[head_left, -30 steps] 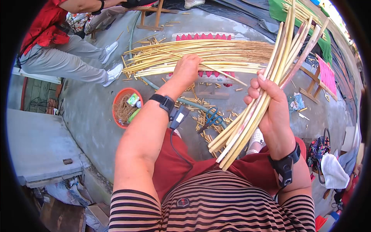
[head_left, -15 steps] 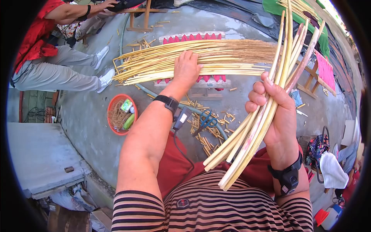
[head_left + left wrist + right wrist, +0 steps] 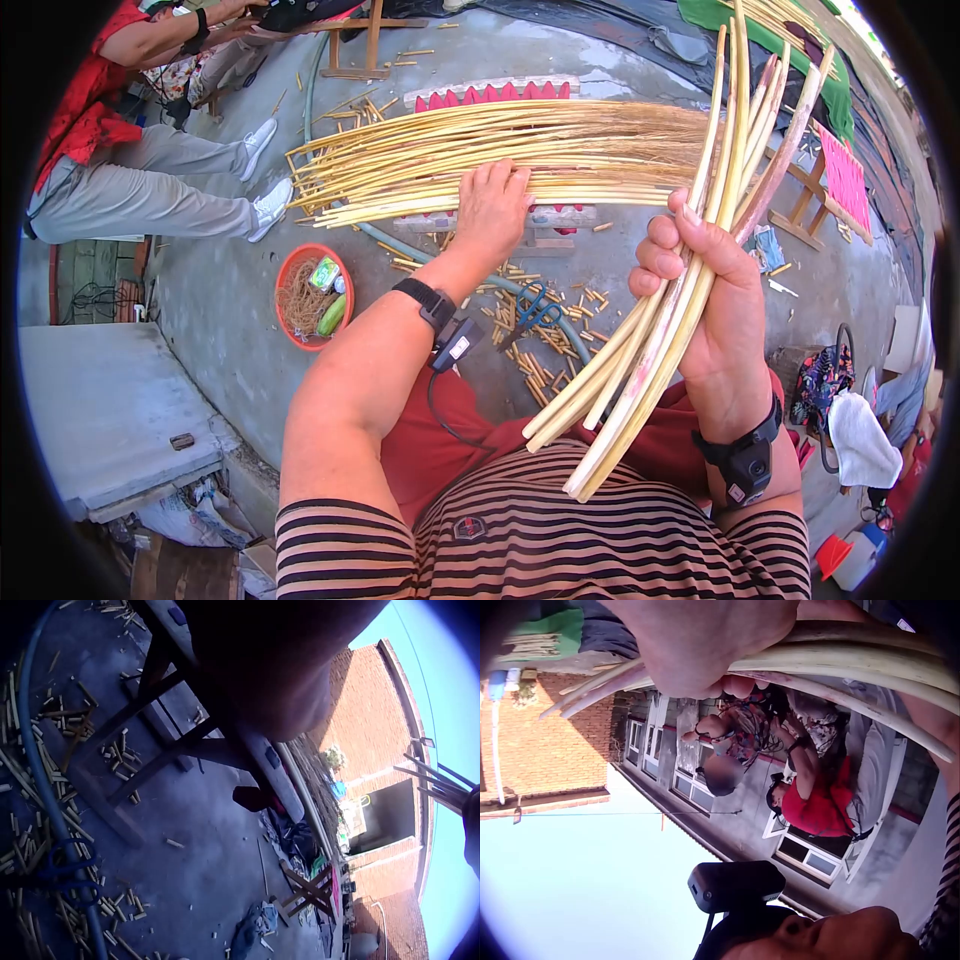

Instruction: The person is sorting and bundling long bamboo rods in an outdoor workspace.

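A wide layer of long pale broomcorn stalks [image 3: 400, 150], with brown brushy ends toward the right, lies across a low stool with a red woven seat [image 3: 490, 97]. My left hand [image 3: 492, 205] rests on the near edge of this layer, fingers together over the stalks; its fingertips are dark and hidden in the left wrist view. My right hand [image 3: 705, 270] grips a bundle of thicker bare stalks [image 3: 735, 150], raised and slanted in front of my body. The thumb lies across them and the fingers curl round. The same bundle [image 3: 840, 664] passes under that hand in the right wrist view.
Cut stalk pieces litter the concrete floor beside blue-handled scissors [image 3: 535, 308] and a hose [image 3: 400, 243]. At left is an orange basin [image 3: 283, 320] with fibres and a green vegetable-like item. A person in grey trousers [image 3: 150, 200] sits beyond. A pink-seated stool [image 3: 842, 185] stands right.
A stalk held slantwise by my left hand now lies down among the others. That hand has drawn slightly nearer, to the layer's near edge. My right hand keeps its bundle.
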The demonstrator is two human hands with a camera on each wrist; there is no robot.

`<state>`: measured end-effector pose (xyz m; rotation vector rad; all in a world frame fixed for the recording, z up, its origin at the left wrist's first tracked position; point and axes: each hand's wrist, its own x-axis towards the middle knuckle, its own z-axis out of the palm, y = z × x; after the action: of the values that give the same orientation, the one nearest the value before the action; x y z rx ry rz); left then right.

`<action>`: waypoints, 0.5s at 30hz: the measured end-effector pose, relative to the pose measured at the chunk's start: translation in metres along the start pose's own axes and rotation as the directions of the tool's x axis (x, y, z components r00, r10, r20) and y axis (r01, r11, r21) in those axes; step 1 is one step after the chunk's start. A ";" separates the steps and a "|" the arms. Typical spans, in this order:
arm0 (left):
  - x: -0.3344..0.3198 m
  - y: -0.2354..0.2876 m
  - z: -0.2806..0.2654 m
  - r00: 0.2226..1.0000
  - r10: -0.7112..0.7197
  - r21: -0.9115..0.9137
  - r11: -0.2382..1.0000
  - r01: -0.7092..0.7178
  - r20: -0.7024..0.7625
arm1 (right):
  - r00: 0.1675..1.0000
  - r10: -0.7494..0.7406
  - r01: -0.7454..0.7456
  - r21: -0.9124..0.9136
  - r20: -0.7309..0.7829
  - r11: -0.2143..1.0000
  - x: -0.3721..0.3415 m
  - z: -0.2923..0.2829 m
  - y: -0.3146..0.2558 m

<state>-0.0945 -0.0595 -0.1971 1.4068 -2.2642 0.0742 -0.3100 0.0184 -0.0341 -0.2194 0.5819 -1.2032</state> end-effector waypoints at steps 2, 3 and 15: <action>-0.001 -0.001 -0.002 1.000 -0.010 -0.011 1.000 0.010 0.009 | 1.000 0.009 -0.009 -0.005 -0.001 1.000 0.001 -0.001 0.002; -0.001 -0.003 -0.001 1.000 -0.018 -0.016 1.000 0.018 0.012 | 1.000 0.012 -0.012 -0.008 0.000 1.000 0.001 0.000 0.003; 0.048 -0.039 0.018 0.914 -0.376 0.065 0.927 0.371 0.150 | 0.997 0.043 -0.049 -0.095 -0.070 0.994 0.005 0.003 0.015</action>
<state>-0.0853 -0.1230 -0.2010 1.9007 -2.0788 -0.1282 -0.2944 0.0188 -0.0401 -0.2468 0.7023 -1.1423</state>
